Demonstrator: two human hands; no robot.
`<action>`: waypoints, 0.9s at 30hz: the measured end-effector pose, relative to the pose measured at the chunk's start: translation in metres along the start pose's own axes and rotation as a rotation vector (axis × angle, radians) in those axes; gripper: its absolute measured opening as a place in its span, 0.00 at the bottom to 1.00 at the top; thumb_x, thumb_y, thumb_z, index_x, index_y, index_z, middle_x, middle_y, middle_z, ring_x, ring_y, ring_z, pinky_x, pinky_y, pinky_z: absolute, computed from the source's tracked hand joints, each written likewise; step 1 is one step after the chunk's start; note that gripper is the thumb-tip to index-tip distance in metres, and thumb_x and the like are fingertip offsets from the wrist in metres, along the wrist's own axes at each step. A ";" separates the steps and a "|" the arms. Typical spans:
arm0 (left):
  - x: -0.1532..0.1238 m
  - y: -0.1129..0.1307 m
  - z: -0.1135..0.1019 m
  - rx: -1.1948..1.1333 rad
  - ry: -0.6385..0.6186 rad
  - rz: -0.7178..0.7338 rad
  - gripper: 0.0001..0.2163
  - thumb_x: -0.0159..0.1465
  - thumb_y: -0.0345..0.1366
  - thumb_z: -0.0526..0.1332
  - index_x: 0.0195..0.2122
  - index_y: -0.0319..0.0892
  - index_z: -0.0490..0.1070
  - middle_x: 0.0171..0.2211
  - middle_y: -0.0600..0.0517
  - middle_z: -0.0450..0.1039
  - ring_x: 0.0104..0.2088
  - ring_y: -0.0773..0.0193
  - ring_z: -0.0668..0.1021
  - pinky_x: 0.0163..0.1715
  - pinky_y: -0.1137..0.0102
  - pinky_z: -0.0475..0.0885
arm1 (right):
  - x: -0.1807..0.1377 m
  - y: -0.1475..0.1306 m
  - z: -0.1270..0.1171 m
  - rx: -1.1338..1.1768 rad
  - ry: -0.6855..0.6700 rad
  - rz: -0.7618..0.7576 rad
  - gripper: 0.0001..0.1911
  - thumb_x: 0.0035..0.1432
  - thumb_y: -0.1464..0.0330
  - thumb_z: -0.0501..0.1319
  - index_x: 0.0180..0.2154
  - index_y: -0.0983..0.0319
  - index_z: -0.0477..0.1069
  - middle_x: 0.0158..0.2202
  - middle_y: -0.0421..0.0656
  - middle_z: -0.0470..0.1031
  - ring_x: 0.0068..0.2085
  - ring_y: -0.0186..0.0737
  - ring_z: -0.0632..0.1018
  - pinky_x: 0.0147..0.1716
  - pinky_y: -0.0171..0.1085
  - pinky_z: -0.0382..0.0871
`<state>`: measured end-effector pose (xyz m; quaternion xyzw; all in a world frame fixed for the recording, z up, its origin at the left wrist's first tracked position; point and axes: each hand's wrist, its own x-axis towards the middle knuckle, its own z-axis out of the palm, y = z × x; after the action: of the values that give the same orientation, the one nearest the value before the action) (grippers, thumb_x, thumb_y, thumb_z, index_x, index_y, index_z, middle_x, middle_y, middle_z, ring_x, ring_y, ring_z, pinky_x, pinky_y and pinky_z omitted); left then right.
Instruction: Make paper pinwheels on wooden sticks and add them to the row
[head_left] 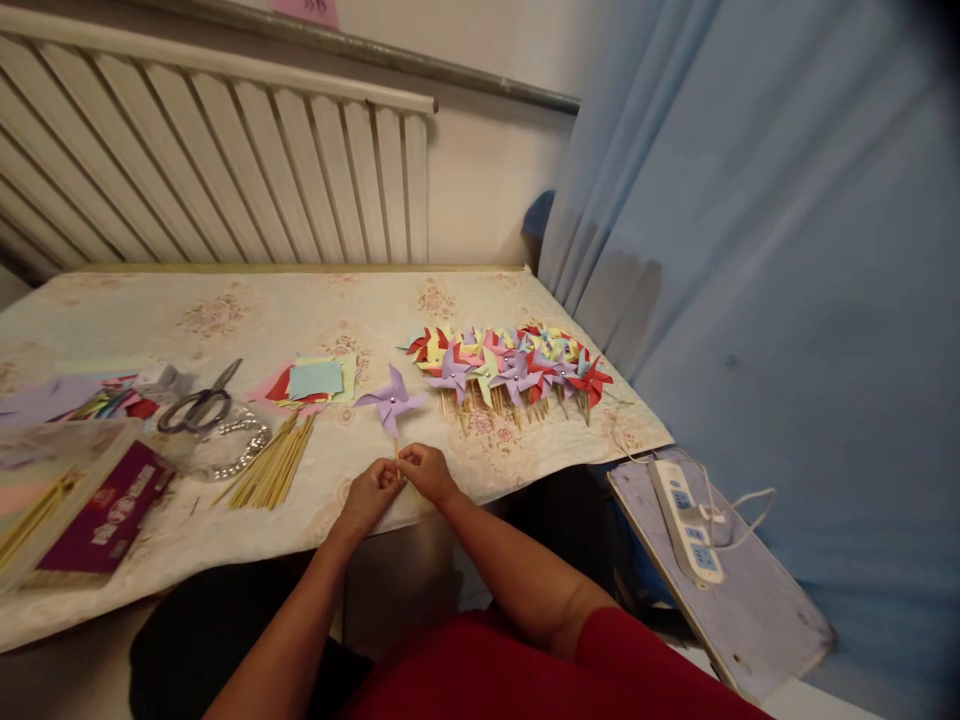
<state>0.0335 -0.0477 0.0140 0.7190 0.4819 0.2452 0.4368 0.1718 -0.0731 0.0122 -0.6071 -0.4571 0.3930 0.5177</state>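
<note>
A purple paper pinwheel (pixel 391 402) stands upright on a thin stick just above the table's front edge. My left hand (pixel 375 488) pinches the lower part of that stick, its fingers closed. Beside it my right hand (pixel 426 470) grips the same stick slightly higher, thumb and fingertips together. A bundle of bare wooden sticks (pixel 274 465) lies left of my hands. Behind it rests a stack of coloured paper pieces (pixel 316 379), light blue on top. To the right is a dense group of finished pinwheels (pixel 517 372) in red, yellow, purple and pink.
Scissors (pixel 199 405) and a dish of shiny metal pins (pixel 236 445) lie on the left of the flowered tablecloth (pixel 375 300). A purple box (pixel 109 510) stands near the front left. A power strip (pixel 686 525) rests on a low board at right, beside a blue curtain (pixel 787 300).
</note>
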 end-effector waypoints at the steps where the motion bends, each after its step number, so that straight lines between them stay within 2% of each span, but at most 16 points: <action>1: 0.000 0.000 0.000 -0.007 0.001 -0.003 0.10 0.53 0.43 0.60 0.31 0.43 0.68 0.24 0.56 0.68 0.27 0.63 0.70 0.30 0.69 0.64 | 0.000 0.000 0.000 0.000 -0.001 0.007 0.02 0.47 0.70 0.62 0.26 0.61 0.71 0.22 0.34 0.70 0.26 0.32 0.70 0.29 0.30 0.64; 13: -0.001 0.000 0.001 -0.058 -0.012 0.003 0.12 0.54 0.46 0.61 0.33 0.42 0.68 0.24 0.56 0.68 0.27 0.64 0.70 0.30 0.70 0.64 | -0.001 -0.002 0.000 -0.027 -0.007 0.023 0.01 0.48 0.70 0.61 0.26 0.61 0.71 0.23 0.34 0.71 0.27 0.32 0.71 0.29 0.30 0.65; 27: -0.001 0.005 -0.001 0.033 0.009 -0.003 0.13 0.54 0.49 0.60 0.31 0.44 0.68 0.24 0.56 0.70 0.26 0.63 0.71 0.29 0.70 0.65 | 0.003 0.006 0.001 -0.055 0.029 0.000 0.01 0.48 0.73 0.63 0.26 0.62 0.73 0.22 0.33 0.71 0.26 0.31 0.70 0.30 0.29 0.64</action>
<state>0.0349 -0.0494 0.0192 0.7243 0.4887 0.2397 0.4232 0.1720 -0.0703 0.0065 -0.6269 -0.4600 0.3715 0.5074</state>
